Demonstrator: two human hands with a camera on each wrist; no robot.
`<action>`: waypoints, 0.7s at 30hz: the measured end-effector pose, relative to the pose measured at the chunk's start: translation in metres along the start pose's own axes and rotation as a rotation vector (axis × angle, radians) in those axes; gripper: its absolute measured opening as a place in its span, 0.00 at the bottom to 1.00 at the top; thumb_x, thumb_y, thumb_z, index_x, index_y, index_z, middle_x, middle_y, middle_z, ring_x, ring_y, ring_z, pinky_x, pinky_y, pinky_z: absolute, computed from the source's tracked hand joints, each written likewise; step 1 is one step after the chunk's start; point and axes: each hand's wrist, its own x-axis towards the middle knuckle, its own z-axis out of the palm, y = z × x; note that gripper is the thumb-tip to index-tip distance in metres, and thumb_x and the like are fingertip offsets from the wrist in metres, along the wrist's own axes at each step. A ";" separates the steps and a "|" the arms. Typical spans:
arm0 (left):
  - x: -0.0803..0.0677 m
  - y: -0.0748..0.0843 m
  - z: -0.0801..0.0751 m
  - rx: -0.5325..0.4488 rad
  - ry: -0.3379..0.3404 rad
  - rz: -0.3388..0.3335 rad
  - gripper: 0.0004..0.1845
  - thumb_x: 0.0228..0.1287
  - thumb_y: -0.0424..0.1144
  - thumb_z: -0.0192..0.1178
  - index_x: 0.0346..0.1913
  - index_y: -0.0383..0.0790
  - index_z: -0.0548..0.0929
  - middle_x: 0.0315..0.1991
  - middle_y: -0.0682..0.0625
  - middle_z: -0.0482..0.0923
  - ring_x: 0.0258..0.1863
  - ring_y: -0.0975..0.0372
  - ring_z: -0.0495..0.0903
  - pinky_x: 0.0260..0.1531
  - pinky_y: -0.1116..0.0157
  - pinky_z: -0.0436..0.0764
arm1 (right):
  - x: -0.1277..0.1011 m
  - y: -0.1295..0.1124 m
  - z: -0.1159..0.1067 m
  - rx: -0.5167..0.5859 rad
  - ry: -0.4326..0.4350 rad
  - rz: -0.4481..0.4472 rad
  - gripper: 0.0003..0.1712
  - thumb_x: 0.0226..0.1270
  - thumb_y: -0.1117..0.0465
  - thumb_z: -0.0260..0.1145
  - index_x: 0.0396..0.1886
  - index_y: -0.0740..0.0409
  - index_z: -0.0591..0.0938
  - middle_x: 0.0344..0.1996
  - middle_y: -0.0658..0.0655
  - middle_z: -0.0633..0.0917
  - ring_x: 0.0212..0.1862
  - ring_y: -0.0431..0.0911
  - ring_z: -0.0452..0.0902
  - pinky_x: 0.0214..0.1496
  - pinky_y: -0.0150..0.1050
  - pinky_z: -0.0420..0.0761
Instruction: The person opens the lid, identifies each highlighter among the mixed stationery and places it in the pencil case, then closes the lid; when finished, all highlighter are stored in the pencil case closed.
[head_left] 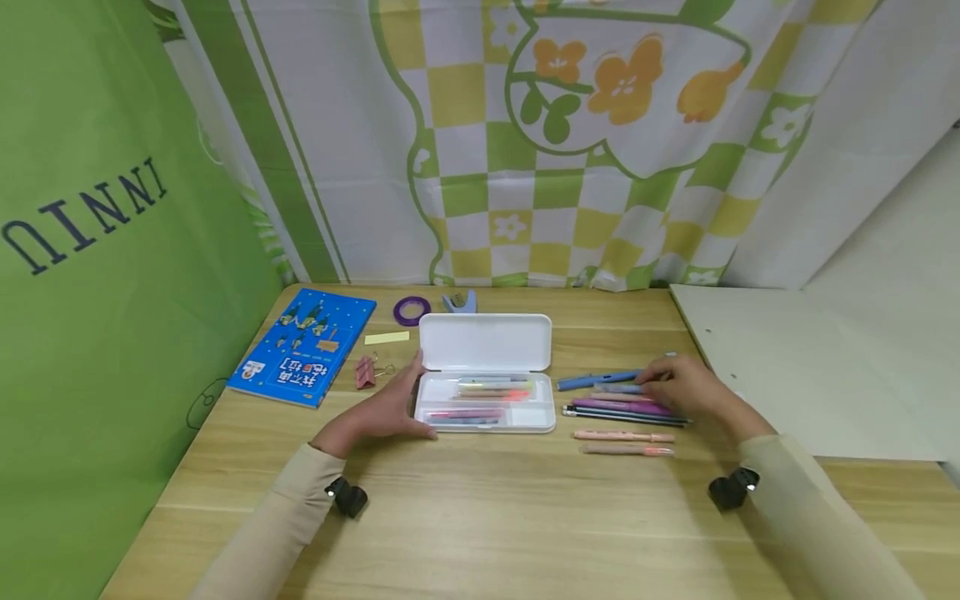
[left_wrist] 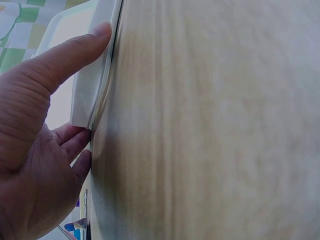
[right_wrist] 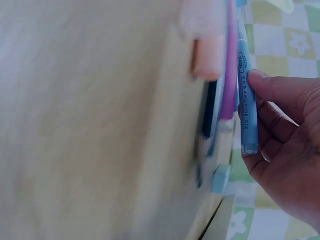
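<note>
An open white pencil case (head_left: pixel 485 343) lies on the table, its lid tipped back. Several pens and highlighters (head_left: pixel 495 388) fill parts of its two compartments. My left hand (head_left: pixel 382 408) grips the case's left end, thumb along the front wall and fingers round the corner, as the left wrist view shows. To the right of the case, my right hand (head_left: pixel 688 388) pinches a light blue highlighter (right_wrist: pixel 248 100) between thumb and fingers. Beneath and beside that hand lie a purple pen (head_left: pixel 622 406), dark pencils (head_left: pixel 626 415), a blue pen (head_left: pixel 600 380) and two peach pens (head_left: pixel 624 436).
A blue book (head_left: pixel 303 346) lies at the left. Behind and beside the case are a purple tape roll (head_left: pixel 412 311), a light blue clip (head_left: pixel 461 302), a yellow sticky strip (head_left: pixel 387 337) and a pink binder clip (head_left: pixel 365 372). A white board (head_left: pixel 787 375) covers the right side.
</note>
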 end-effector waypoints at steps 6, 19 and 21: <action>-0.001 0.000 -0.001 0.004 -0.005 -0.012 0.72 0.42 0.55 0.75 0.74 0.39 0.28 0.73 0.37 0.46 0.72 0.47 0.45 0.69 0.49 0.50 | 0.012 -0.025 0.013 -0.009 0.030 -0.099 0.05 0.60 0.67 0.68 0.36 0.62 0.87 0.32 0.54 0.85 0.32 0.42 0.76 0.33 0.36 0.76; 0.001 -0.002 0.000 0.001 0.001 0.002 0.72 0.41 0.54 0.76 0.73 0.37 0.29 0.71 0.38 0.52 0.71 0.49 0.50 0.69 0.51 0.50 | 0.060 -0.131 0.101 0.158 -0.044 -0.391 0.05 0.58 0.70 0.68 0.34 0.62 0.87 0.32 0.55 0.85 0.31 0.39 0.75 0.33 0.33 0.77; 0.001 -0.001 0.000 0.005 0.003 0.008 0.72 0.42 0.54 0.75 0.73 0.36 0.29 0.71 0.37 0.51 0.71 0.47 0.49 0.69 0.50 0.50 | 0.065 -0.144 0.113 0.158 -0.058 -0.414 0.04 0.57 0.70 0.68 0.33 0.62 0.87 0.31 0.54 0.85 0.31 0.39 0.76 0.33 0.32 0.77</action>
